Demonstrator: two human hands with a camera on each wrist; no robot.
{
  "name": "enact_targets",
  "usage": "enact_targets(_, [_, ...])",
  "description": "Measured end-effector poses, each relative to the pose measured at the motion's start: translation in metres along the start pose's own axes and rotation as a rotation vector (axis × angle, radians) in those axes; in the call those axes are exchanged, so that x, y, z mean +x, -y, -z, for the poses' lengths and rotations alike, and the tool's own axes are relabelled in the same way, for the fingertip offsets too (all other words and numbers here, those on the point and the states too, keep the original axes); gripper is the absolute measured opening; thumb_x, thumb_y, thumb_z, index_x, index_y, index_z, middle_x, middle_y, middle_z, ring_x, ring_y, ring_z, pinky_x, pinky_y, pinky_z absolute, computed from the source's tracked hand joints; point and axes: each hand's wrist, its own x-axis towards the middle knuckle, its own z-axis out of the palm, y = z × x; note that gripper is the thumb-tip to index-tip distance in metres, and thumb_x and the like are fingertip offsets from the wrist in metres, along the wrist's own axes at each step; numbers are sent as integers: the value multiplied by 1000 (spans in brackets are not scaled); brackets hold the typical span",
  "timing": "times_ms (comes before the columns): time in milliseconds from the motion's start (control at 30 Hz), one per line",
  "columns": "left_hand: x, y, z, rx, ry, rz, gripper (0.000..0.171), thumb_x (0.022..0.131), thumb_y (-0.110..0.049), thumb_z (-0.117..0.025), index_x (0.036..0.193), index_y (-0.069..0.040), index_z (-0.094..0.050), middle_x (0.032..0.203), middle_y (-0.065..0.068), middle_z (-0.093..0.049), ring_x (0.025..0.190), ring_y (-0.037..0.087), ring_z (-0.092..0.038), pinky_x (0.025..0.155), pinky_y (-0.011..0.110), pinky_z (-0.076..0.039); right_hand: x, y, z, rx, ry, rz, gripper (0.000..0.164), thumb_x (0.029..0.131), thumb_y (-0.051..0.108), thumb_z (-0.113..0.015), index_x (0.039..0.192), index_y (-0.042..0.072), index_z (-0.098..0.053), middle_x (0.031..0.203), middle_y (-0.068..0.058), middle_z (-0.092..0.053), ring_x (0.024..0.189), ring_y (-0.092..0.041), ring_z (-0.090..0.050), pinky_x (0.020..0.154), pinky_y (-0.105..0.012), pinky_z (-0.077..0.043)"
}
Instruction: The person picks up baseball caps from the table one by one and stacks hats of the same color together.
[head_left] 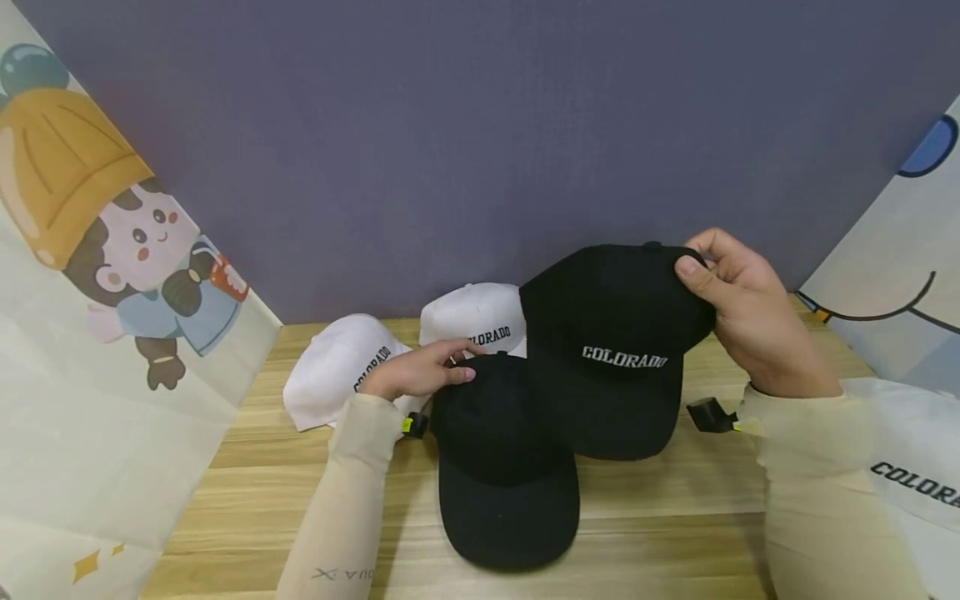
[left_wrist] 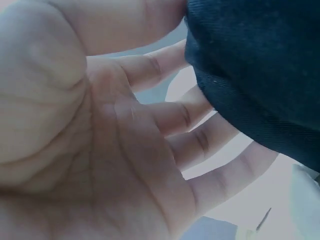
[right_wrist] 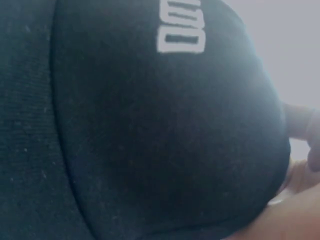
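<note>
Grey-blue wall bounds the rear; wood desk runs forward from it, left edge meeting a printed panel. Upper black cap: right of centre, brim down. Lower black cap: nearer the viewer and to its left, brim down; dark outlines merge, so contact between the two cannot be told. Wood shows from the lower brim across to the right sleeve, the wider room; a narrower strip runs between panel and left white cap. Back white cap sits near the wall, partly covered; right white cap is cut by the frame beyond the sleeve. Right hand: grip pinching the upper black cap's crown, thumb on the near side. Left hand: grip pinching the lower black cap's cloth, thumb against fingers, these fairly straight and fanned, palm off the cloth. Lettering on upper black cap: white, COLORADO.
</note>
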Motion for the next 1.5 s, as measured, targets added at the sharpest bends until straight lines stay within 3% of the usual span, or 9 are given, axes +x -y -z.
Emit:
enact_targets(133, [3,-5,2,-50,-99,-75,31,96,-29,-45,122,-12,-50,111,7,-52,102,22,-50,86,32,-37,3,-9,-14,53,46,-86,10,95,5,-41,101,-3,-40,82,-11,-56,75,-20,-58,66,-32,-45])
enact_targets(267, [5,-13,5,-164,-230,-180,33,99,-33,-37,116,-9,-52,107,12,-53,99,27,-51,86,36,-38,4,-21,-29,57,88,-195,13,96,11,-42,101,0,-40,83,-9,-56,74,-20,-59,65,-34,-46])
enact_targets(400, [2,-25,8,-244,-269,-222,38,99,-41,-33,119,-15,-52,108,7,-56,101,21,-52,87,36,-38,5,-32,-44,15,91,-294,19,96,19,-46,102,2,-40,81,-8,-55,74,-21,-59,65,-37,-46])
enact_targets(567, [-2,-36,8,-237,-235,-256,30,97,-42,-39,105,-17,-55,95,4,-53,90,17,-50,80,33,-39,6,-44,-55,4,67,-351,25,94,24,-49,101,2,-41,78,-7,-54,69,-20,-58,63,-37,-45])
enact_targets(767, [-5,-39,7,-208,-179,-280,30,96,-38,-44,82,-11,-45,73,10,-35,66,20,-36,65,32,-32,7,-52,-59,-49,90,-413,31,93,28,-51,102,1,-40,81,-8,-51,70,-20,-56,65,-36,-44])
enact_targets(1067, [-9,-34,11,-213,-144,-322,20,96,-26,-45,86,-8,-45,73,11,-33,67,20,-36,65,33,-31,6,-50,-56,-355,225,-451,37,90,38,-54,101,4,-42,82,-20,-52,76,-32,-54,69,-42,-43])
enact_targets(1333, [-13,-36,14,-205,-54,-306,21,95,-26,-47,83,-9,-44,69,9,-30,63,20,-33,63,32,-30,3,-46,-52,-532,379,-394,31,92,35,-52,92,6,-41,69,-7,-39,59,-19,-38,53,-34,-33])
enact_targets(1500, [-16,-35,13,-171,40,-236,16,95,-24,-48,88,-10,-47,67,5,-34,64,19,-38,64,32,-33,2,-49,-55,-589,460,-396,31,92,38,-51,90,8,-42,65,-2,-34,53,-15,-31,50,-32,-31])
